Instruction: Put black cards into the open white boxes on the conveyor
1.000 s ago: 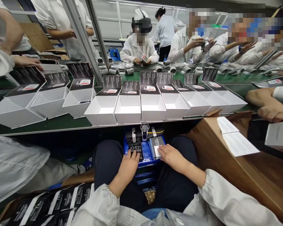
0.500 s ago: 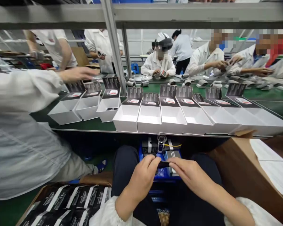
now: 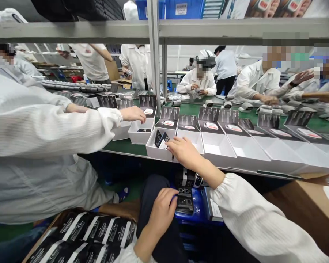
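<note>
My right hand [image 3: 185,151] reaches over the front of a white box [image 3: 160,153] whose dark lid stands raised behind it. Its fingers are stretched out, the tips at the edge of a black-and-white printed card [image 3: 162,140] that leans inside the box. Over my knee, my left hand [image 3: 162,208] is open and holds nothing, its thumb and forefinger apart. Just right of it, black printed packs [image 3: 184,202] lie on a blue stool [image 3: 197,206]. A watch [image 3: 198,180] stands behind them, partly covered by my right forearm.
Several open white boxes [image 3: 218,148] line the bench. At left, a co-worker's hand [image 3: 134,114] hovers over another box. A carton of black pouches [image 3: 98,228] sits low left, a brown carton [image 3: 298,208] at right. A metal post [image 3: 154,54] rises behind the boxes.
My hands have parted after holding a small black thing together. The right has moved up to the box, where a card now shows; the left has stayed low. The co-worker's arm has shifted right.
</note>
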`<state>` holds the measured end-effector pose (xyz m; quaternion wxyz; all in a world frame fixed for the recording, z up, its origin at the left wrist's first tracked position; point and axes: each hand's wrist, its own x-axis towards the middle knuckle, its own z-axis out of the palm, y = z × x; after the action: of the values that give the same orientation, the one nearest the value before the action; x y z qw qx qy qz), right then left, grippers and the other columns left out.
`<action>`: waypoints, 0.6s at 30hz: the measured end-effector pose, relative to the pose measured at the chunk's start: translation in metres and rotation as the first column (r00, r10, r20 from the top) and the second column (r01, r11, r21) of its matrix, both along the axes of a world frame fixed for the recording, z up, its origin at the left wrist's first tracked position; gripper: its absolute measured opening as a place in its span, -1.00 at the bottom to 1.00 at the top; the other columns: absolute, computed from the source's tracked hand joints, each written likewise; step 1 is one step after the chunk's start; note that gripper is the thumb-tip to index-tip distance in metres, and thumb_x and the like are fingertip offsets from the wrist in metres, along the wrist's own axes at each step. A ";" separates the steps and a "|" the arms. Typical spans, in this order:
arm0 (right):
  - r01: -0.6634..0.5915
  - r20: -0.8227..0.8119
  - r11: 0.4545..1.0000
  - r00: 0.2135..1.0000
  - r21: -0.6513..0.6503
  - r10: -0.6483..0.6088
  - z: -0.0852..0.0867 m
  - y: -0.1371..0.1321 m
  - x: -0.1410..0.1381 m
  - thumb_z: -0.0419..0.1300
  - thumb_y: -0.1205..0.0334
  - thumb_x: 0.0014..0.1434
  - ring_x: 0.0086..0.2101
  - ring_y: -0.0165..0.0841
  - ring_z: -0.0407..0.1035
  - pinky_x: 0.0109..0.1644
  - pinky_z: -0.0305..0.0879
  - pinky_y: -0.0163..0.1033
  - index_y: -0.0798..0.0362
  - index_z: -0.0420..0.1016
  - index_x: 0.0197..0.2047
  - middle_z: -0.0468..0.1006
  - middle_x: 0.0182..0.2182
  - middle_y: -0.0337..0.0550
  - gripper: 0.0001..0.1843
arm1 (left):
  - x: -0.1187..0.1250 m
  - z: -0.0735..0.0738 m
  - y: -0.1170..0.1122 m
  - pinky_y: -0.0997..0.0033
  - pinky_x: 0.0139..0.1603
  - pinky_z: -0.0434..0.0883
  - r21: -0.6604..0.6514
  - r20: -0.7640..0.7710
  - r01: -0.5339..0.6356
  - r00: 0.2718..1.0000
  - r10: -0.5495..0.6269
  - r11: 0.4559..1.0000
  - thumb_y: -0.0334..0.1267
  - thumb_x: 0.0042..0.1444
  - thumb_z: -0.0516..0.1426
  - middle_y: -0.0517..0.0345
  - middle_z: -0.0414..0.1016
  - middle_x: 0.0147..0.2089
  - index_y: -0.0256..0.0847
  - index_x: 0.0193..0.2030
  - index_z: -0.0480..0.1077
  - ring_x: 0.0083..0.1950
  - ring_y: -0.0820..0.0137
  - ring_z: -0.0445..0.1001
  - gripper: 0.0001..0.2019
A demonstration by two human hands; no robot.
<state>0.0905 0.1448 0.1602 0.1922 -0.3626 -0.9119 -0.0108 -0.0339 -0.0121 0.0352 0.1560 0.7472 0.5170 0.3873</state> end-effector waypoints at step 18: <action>0.223 0.317 0.972 0.929 -0.070 -0.191 -0.169 -0.160 0.192 0.09 0.49 0.28 -0.04 -0.15 0.44 0.10 0.29 -0.06 0.12 0.53 -0.06 0.58 -0.08 0.05 -0.75 | 0.058 -0.066 0.017 -0.07 0.17 0.41 -0.330 -0.673 0.074 0.680 -0.290 0.941 -0.60 0.11 -0.05 -0.19 0.37 0.28 -0.17 0.24 0.34 0.32 -0.01 0.32 -0.43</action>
<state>0.2823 -0.0150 -0.0083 0.0263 -0.4602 -0.8866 -0.0394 0.0245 0.0046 -0.0309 0.0844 0.8569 0.5078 -0.0259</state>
